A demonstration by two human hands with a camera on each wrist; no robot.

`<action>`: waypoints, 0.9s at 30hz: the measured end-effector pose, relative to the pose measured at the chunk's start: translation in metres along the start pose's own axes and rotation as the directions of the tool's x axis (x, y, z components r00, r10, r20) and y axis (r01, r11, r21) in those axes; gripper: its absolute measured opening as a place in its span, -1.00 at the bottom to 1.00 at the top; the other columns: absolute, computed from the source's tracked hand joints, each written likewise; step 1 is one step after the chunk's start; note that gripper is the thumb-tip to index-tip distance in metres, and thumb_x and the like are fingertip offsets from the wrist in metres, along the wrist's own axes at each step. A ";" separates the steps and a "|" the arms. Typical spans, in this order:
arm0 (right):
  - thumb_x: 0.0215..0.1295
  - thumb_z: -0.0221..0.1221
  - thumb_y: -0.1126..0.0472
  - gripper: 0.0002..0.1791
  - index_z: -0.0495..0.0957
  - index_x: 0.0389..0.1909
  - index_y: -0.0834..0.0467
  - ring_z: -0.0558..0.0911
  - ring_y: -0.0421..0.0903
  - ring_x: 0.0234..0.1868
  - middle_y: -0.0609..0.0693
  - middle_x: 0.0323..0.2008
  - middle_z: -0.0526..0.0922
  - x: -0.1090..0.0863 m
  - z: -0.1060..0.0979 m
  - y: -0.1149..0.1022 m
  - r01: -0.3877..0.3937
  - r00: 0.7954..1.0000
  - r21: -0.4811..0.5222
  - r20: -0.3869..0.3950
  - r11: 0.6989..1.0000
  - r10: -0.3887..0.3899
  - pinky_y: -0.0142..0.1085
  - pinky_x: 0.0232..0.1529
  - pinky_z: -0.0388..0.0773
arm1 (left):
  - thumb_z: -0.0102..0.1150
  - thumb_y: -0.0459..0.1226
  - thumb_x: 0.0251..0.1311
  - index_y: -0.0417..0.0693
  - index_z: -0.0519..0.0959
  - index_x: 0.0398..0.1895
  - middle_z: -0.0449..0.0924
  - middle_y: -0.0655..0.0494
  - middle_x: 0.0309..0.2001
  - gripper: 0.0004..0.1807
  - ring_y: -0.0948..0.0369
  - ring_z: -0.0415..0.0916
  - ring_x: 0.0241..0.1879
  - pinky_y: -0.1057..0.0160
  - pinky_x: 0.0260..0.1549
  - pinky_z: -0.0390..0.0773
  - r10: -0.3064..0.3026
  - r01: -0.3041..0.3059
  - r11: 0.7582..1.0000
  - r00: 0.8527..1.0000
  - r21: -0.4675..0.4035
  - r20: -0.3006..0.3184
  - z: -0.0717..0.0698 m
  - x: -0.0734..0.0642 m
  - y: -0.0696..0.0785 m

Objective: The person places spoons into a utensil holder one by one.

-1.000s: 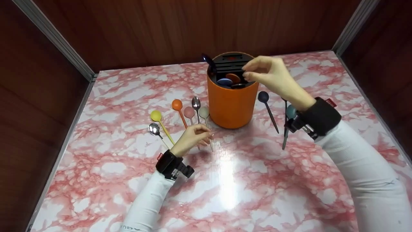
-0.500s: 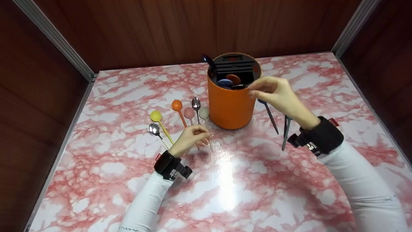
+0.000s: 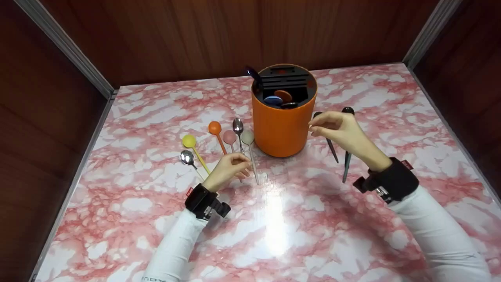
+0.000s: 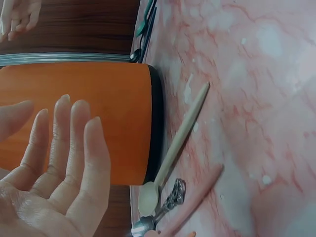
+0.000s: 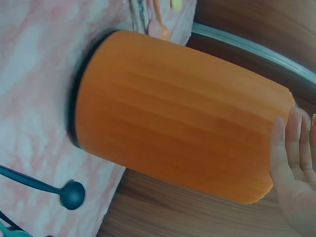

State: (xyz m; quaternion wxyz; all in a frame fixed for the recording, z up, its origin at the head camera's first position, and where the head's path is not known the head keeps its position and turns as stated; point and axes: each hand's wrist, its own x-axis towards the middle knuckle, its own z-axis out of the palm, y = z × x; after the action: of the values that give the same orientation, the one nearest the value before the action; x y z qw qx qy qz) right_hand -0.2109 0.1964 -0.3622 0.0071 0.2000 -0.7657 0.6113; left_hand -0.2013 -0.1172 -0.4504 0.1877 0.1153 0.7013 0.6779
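My left hand [image 3: 227,169] hovers over the handles of several spoons, fingers relaxed, holding nothing. Under it lie a pale grey-green spoon [image 3: 247,137], a pink spoon [image 3: 229,136] and a silver spoon [image 3: 238,126]. The left wrist view shows its fingers extended in front of the orange utensil holder [image 4: 123,123]. My right hand [image 3: 346,135], loosely bent and holding nothing, is at the holder's right side, above two dark spoons. One has a black head [image 3: 348,111]; the other's head is partly hidden by the fingers. Inside the holder, a blue spoon head [image 3: 273,100] and an orange-brown one [image 3: 283,95] show.
Farther left lie an orange spoon [image 3: 215,127], a yellow spoon [image 3: 189,141] and another silver spoon [image 3: 187,157]. A dark handle [image 3: 254,74] sticks up from the holder's left rim. Wooden panels [image 3: 235,35] enclose the marbled table [image 3: 148,109] at the back and sides.
My right hand has come down from over the holder's opening to beside its right wall, uncovering the slotted top. The left hand has drifted slightly left.
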 end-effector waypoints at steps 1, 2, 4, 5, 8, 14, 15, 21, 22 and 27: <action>0.26 0.16 0.53 -0.82 0.52 -0.17 0.60 0.69 -0.21 -0.32 -0.02 -0.31 0.69 -0.001 0.000 0.002 -0.008 1.000 0.007 0.005 1.000 0.008 -0.39 -0.18 0.64 | 0.03 -0.48 0.30 -0.50 0.49 -0.20 0.62 -0.20 -0.36 -0.85 0.23 0.56 -0.48 0.35 -0.49 0.61 0.000 0.000 1.000 1.000 0.012 0.000 -0.001 -0.001 0.000; 0.27 0.16 0.53 -0.81 0.51 -0.16 0.60 0.69 -0.21 -0.32 -0.03 -0.31 0.69 -0.002 -0.001 0.004 -0.016 1.000 0.013 0.008 1.000 0.016 -0.39 -0.18 0.64 | 0.03 -0.47 0.31 -0.52 0.48 -0.19 0.62 -0.23 -0.35 -0.83 0.23 0.56 -0.47 0.34 -0.47 0.62 -0.004 0.004 1.000 1.000 0.024 -0.002 -0.003 -0.002 0.000; 0.27 0.16 0.53 -0.81 0.51 -0.16 0.60 0.69 -0.22 -0.33 -0.04 -0.33 0.70 -0.004 -0.002 0.007 -0.026 1.000 0.022 0.016 0.999 0.026 -0.39 -0.18 0.64 | 0.02 -0.46 0.32 -0.54 0.47 -0.16 0.62 -0.26 -0.31 -0.81 0.23 0.56 -0.47 0.31 -0.43 0.65 -0.016 0.016 0.999 1.000 0.043 -0.011 -0.005 -0.003 0.000; 0.26 0.16 0.53 -0.80 0.50 -0.15 0.60 0.69 -0.22 -0.33 -0.06 -0.33 0.69 -0.005 -0.002 0.008 -0.031 0.999 0.028 0.019 0.999 0.031 -0.39 -0.18 0.64 | 0.03 -0.45 0.32 -0.56 0.47 -0.15 0.63 -0.24 -0.31 -0.79 0.23 0.56 -0.47 0.30 -0.43 0.65 -0.018 0.019 0.998 1.000 0.064 -0.019 -0.007 -0.003 0.001; 0.27 0.15 0.52 -0.81 0.51 -0.15 0.59 0.69 -0.18 -0.32 -0.09 -0.34 0.69 -0.007 -0.003 0.012 -0.044 0.999 0.038 0.029 0.998 0.043 -0.38 -0.18 0.64 | 0.04 -0.45 0.31 -0.56 0.47 -0.13 0.64 -0.13 -0.35 -0.77 0.22 0.58 -0.48 0.27 -0.41 0.67 -0.035 0.039 0.995 0.998 0.092 -0.050 -0.012 -0.005 0.000; 0.29 0.16 0.49 -0.83 0.54 -0.16 0.53 0.69 -0.19 -0.32 -0.06 -0.35 0.70 -0.012 -0.005 0.017 -0.081 0.995 0.015 0.056 0.997 0.081 -0.41 -0.25 0.64 | 0.06 -0.45 0.31 -0.57 0.47 -0.11 0.62 -0.17 -0.28 -0.76 0.07 0.62 -0.41 0.10 -0.32 0.69 -0.056 0.070 0.989 0.992 0.128 -0.111 -0.024 -0.007 0.001; 0.29 0.16 0.47 -0.83 0.54 -0.16 0.52 0.68 -0.21 -0.33 -0.05 -0.36 0.70 -0.013 -0.005 0.018 -0.088 0.994 -0.001 0.061 0.996 0.088 -0.42 -0.28 0.63 | 0.06 -0.45 0.31 -0.57 0.47 -0.10 0.62 -0.20 -0.26 -0.76 0.06 0.62 -0.40 0.11 -0.32 0.69 -0.058 0.074 0.988 0.991 0.136 -0.122 -0.026 -0.008 0.002; 0.32 0.17 0.42 -0.82 0.56 -0.14 0.47 0.68 -0.23 -0.34 -0.02 -0.33 0.71 -0.019 -0.008 0.024 -0.106 0.991 -0.064 0.079 0.992 0.111 -0.45 -0.38 0.58 | 0.04 -0.45 0.30 -0.48 0.51 -0.18 0.63 -0.03 -0.38 -0.82 0.20 0.57 -0.50 0.26 -0.42 0.67 -0.069 0.097 0.981 0.983 0.168 -0.168 -0.041 -0.009 0.002; 0.32 0.16 0.42 -0.82 0.57 -0.14 0.47 0.68 -0.23 -0.33 -0.01 -0.32 0.71 -0.020 -0.009 0.025 -0.107 0.991 -0.059 0.079 0.993 0.111 -0.44 -0.37 0.58 | 0.04 -0.45 0.30 -0.47 0.52 -0.19 0.63 0.00 -0.40 -0.83 0.22 0.56 -0.51 0.28 -0.43 0.67 -0.070 0.102 0.979 0.982 0.178 -0.177 -0.043 -0.009 0.002; 0.30 0.16 0.45 -0.78 0.54 -0.11 0.52 0.68 -0.19 -0.30 -0.03 -0.29 0.71 -0.025 -0.011 0.031 -0.125 0.987 -0.017 0.104 0.992 0.126 -0.39 -0.25 0.64 | 0.06 -0.44 0.28 -0.48 0.53 -0.19 0.64 -0.04 -0.41 -0.82 0.22 0.56 -0.54 0.30 -0.51 0.64 -0.081 0.138 0.961 0.970 0.239 -0.231 -0.054 -0.012 0.002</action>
State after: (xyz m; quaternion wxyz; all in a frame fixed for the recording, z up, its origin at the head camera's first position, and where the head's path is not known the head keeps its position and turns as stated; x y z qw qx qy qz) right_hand -0.2005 0.2191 -0.3947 -0.0707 0.1831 -0.7792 0.5952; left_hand -0.2135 -0.1709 -0.4470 0.1305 0.0237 0.8038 0.5799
